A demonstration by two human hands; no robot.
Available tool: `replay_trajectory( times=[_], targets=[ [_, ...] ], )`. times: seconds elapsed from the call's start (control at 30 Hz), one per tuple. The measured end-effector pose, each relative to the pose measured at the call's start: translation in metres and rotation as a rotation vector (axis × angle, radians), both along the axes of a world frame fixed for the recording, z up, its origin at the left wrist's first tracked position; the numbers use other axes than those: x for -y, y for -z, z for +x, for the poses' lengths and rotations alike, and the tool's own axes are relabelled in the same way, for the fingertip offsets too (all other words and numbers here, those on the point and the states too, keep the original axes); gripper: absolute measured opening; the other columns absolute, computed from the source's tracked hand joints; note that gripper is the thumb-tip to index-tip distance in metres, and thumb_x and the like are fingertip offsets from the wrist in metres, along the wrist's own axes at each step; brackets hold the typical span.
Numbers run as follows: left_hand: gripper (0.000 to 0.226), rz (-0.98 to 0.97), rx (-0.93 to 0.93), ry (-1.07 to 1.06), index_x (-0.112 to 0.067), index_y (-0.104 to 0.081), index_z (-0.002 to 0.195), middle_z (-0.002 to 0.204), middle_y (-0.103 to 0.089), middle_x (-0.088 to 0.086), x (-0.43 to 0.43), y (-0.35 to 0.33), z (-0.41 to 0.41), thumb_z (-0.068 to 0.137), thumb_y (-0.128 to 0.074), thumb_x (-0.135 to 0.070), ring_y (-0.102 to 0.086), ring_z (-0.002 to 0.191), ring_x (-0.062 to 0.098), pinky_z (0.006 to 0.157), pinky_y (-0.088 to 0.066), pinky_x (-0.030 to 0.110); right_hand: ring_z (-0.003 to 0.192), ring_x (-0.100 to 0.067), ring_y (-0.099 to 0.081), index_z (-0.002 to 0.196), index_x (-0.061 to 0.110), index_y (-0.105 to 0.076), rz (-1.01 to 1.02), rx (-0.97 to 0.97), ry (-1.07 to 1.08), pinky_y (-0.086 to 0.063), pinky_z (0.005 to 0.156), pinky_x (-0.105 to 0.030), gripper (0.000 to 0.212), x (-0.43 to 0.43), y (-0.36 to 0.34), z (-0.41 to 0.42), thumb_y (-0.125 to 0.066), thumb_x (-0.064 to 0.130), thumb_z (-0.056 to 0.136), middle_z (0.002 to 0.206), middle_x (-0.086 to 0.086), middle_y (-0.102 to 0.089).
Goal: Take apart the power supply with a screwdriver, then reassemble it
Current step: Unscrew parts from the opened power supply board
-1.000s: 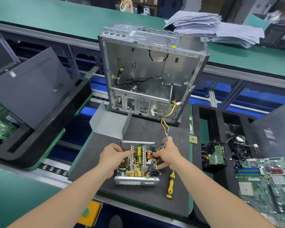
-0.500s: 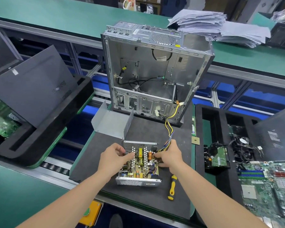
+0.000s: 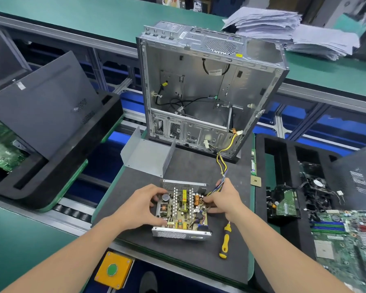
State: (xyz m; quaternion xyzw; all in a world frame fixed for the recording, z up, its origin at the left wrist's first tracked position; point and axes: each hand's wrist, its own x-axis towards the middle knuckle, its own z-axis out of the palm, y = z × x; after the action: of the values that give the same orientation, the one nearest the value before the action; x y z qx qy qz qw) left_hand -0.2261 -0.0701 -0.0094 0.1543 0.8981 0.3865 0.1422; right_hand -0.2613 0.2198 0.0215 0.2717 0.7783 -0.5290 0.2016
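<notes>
The power supply (image 3: 181, 216) lies open on the dark mat, its circuit board with coils and capacitors exposed inside the metal base. My left hand (image 3: 143, 205) grips its left side, fingers curled over the edge. My right hand (image 3: 224, 200) holds its right side, fingertips on the board near the copper coil and the wire bundle (image 3: 222, 166). The removed grey metal cover (image 3: 147, 154) lies behind it. A yellow-and-black screwdriver (image 3: 226, 240) rests on the mat to the right, untouched.
An empty computer case (image 3: 211, 87) stands upright behind the mat. A black foam tray (image 3: 283, 157) on the right holds parts and a motherboard (image 3: 347, 240). A black tray with a side panel (image 3: 42, 106) sits left. A yellow button box (image 3: 112, 269) is below.
The camera has shifted a little, so the scene sits lower and more to the right. Both hands stay on the power supply, fingers adjusting slightly on the board.
</notes>
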Motion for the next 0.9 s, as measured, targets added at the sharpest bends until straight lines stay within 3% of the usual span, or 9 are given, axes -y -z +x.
replay_trajectory(
  times=[0.13, 0.43, 0.53, 0.6, 0.67, 0.8, 0.9],
  targets=[
    [0.079, 0.040, -0.025, 0.001, -0.039, -0.054, 0.138, 0.124, -0.052, -0.028, 0.004, 0.000, -0.004, 0.069, -0.091, -0.046, -0.053, 0.114, -0.005, 0.086, -0.055, 0.016, 0.091, -0.037, -0.076, 0.105, 0.015, -0.045, -0.033, -0.014, 0.022, -0.065, 0.058, -0.042, 0.053, 0.003, 0.001, 0.001, -0.082, -0.011, 0.077, 0.113, -0.022, -0.066],
    [0.076, 0.123, -0.013, -0.005, -0.029, -0.059, 0.138, 0.124, -0.057, -0.014, 0.008, 0.005, -0.008, 0.071, -0.095, -0.030, -0.059, 0.113, 0.003, 0.084, -0.059, 0.022, 0.078, -0.030, -0.077, 0.104, 0.013, -0.053, -0.044, -0.095, 0.026, -0.063, 0.057, -0.033, 0.052, 0.004, 0.005, 0.003, -0.088, -0.008, 0.071, 0.101, -0.019, -0.072],
    [0.075, 0.134, -0.016, -0.008, -0.029, -0.058, 0.138, 0.124, -0.057, -0.014, 0.008, 0.007, -0.007, 0.071, -0.094, -0.029, -0.059, 0.113, 0.004, 0.085, -0.060, 0.024, 0.089, -0.034, -0.077, 0.100, 0.010, -0.061, -0.138, -0.113, 0.063, -0.065, 0.068, -0.039, 0.032, 0.003, 0.007, -0.001, -0.079, -0.007, 0.080, 0.107, -0.022, -0.072],
    [0.075, 0.137, -0.012, -0.005, -0.030, -0.058, 0.138, 0.125, -0.055, -0.015, 0.008, 0.008, -0.008, 0.072, -0.094, -0.030, -0.058, 0.113, 0.004, 0.086, -0.060, 0.024, 0.103, -0.037, -0.074, 0.098, 0.010, -0.069, -0.127, -0.120, 0.044, -0.065, 0.085, -0.046, 0.010, -0.001, 0.006, -0.006, -0.072, 0.005, 0.090, 0.111, -0.021, -0.074],
    [0.077, 0.144, 0.005, -0.009, -0.029, -0.058, 0.138, 0.126, -0.050, -0.014, 0.009, 0.009, -0.008, 0.071, -0.095, -0.032, -0.057, 0.114, 0.004, 0.087, -0.059, 0.024, 0.106, -0.038, -0.074, 0.105, 0.008, -0.074, -0.131, -0.109, -0.026, -0.061, 0.097, -0.049, 0.010, -0.008, 0.002, -0.012, -0.068, 0.012, 0.098, 0.111, -0.021, -0.076],
    [0.084, 0.169, 0.062, -0.028, -0.033, -0.058, 0.138, 0.132, -0.042, -0.020, 0.011, 0.010, -0.009, 0.064, -0.098, -0.039, -0.056, 0.117, 0.001, 0.088, -0.059, 0.022, 0.109, -0.034, -0.074, 0.118, -0.001, -0.070, -0.371, -0.049, -0.153, -0.063, 0.089, -0.037, 0.018, -0.027, -0.008, -0.016, -0.064, 0.008, 0.103, 0.115, -0.022, -0.076],
    [0.089, 0.186, 0.115, -0.039, -0.036, -0.058, 0.137, 0.134, -0.052, -0.023, 0.013, 0.014, -0.011, 0.059, -0.100, -0.044, -0.062, 0.118, 0.004, 0.086, -0.061, 0.024, 0.097, -0.022, -0.076, 0.110, -0.005, -0.071, -0.355, -0.085, -0.176, -0.064, 0.082, -0.032, 0.013, -0.030, -0.007, -0.018, -0.067, 0.004, 0.101, 0.103, -0.016, -0.075]
  ],
)
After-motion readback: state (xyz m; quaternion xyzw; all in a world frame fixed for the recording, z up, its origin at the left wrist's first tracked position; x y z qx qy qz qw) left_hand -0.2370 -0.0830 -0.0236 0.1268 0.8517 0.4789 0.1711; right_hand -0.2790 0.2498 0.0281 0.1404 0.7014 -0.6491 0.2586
